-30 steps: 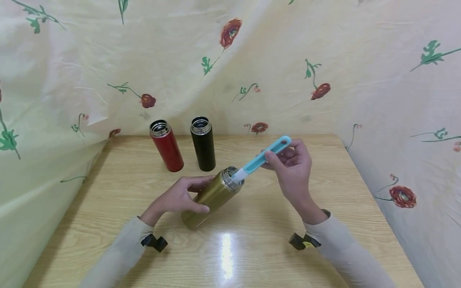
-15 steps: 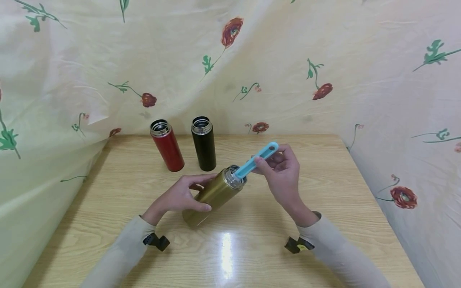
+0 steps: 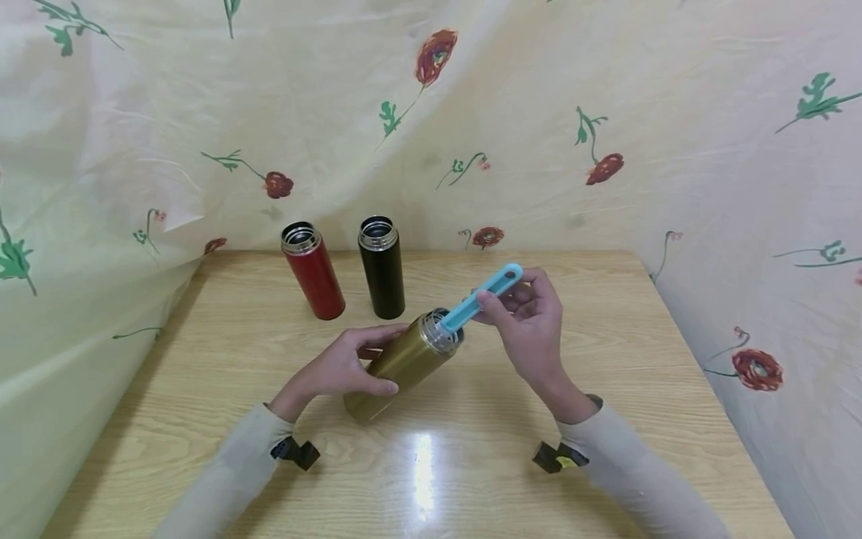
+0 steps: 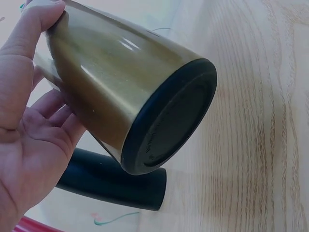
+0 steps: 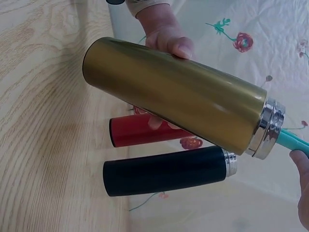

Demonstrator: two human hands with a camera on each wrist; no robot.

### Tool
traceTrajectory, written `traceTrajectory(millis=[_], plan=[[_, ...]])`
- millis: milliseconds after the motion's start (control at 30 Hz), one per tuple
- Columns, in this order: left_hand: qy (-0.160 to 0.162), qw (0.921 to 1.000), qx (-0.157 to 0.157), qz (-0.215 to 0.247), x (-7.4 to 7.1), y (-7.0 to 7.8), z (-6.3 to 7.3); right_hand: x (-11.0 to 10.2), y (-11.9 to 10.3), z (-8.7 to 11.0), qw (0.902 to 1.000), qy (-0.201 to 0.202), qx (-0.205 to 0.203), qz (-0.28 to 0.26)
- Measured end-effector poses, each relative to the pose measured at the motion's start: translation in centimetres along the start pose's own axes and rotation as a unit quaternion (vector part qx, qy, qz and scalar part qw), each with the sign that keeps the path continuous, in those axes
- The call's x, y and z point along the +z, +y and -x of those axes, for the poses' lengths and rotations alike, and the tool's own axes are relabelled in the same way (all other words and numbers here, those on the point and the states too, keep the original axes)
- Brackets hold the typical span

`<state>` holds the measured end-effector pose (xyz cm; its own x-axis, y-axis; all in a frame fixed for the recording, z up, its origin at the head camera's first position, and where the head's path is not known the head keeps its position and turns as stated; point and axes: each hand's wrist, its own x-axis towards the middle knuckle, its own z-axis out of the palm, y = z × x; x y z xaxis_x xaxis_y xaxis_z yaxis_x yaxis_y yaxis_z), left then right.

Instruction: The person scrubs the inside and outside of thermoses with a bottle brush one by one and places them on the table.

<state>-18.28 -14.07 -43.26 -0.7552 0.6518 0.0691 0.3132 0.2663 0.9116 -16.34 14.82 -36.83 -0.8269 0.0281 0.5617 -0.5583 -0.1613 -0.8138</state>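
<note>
A gold thermos bottle [image 3: 407, 363] is tilted with its steel mouth up and to the right. My left hand [image 3: 346, 367] grips it round the body, thumb on the near side; the left wrist view shows its dark base [image 4: 171, 121] raised off the table. In my right hand [image 3: 532, 329] the thumb and fingers pinch the light blue handle of a brush [image 3: 481, 298], which slants down into the bottle's mouth. The brush's head is hidden inside the bottle. Only the thumb side of the right hand [image 5: 303, 179] shows in the right wrist view.
Behind the gold bottle, a red thermos bottle [image 3: 315, 277] and a black thermos bottle [image 3: 382, 273] stand upright and lidless on the wooden table [image 3: 592, 464]. A flowered cloth [image 3: 512, 112] hangs at the back and both sides.
The right hand has moved down and left, and the brush has slid deeper into the gold bottle; its white neck is now out of sight. The left hand and bottle have barely shifted.
</note>
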Motion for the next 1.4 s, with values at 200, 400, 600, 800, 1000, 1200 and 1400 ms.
traceTrajectory(millis=[200, 400, 600, 800, 1000, 1200, 1400], plan=[[-0.003, 0.9999, -0.003, 0.012, 0.1, 0.0, 0.0, 0.0, -0.1, 0.0, 1.0, -0.001, -0.002, 0.001], [-0.011, 0.9997, -0.004, 0.02, 0.1, 0.1, 0.1, -0.2, -0.1, 0.0, 1.0, 0.0, -0.002, -0.003], [-0.013, 0.9998, -0.003, 0.017, 0.1, 0.2, 0.0, -0.3, -0.3, -0.2, 0.9999, 0.001, -0.011, -0.012], [-0.014, 0.9996, -0.012, 0.021, 0.0, 0.2, 0.2, -0.8, -0.5, -0.5, 0.9995, 0.001, -0.024, -0.018], [-0.017, 0.9995, -0.019, 0.018, -0.1, 0.2, 0.4, -1.1, -1.1, -0.8, 0.9994, 0.006, -0.026, -0.024], [-0.015, 0.9997, -0.015, 0.016, -0.2, 0.2, 0.6, -1.4, -1.6, -1.1, 0.9988, 0.013, -0.034, -0.033], [-0.012, 0.9998, -0.011, 0.008, -0.3, 0.1, 1.0, -1.7, -2.0, -1.4, 0.9977, 0.017, -0.044, -0.048]])
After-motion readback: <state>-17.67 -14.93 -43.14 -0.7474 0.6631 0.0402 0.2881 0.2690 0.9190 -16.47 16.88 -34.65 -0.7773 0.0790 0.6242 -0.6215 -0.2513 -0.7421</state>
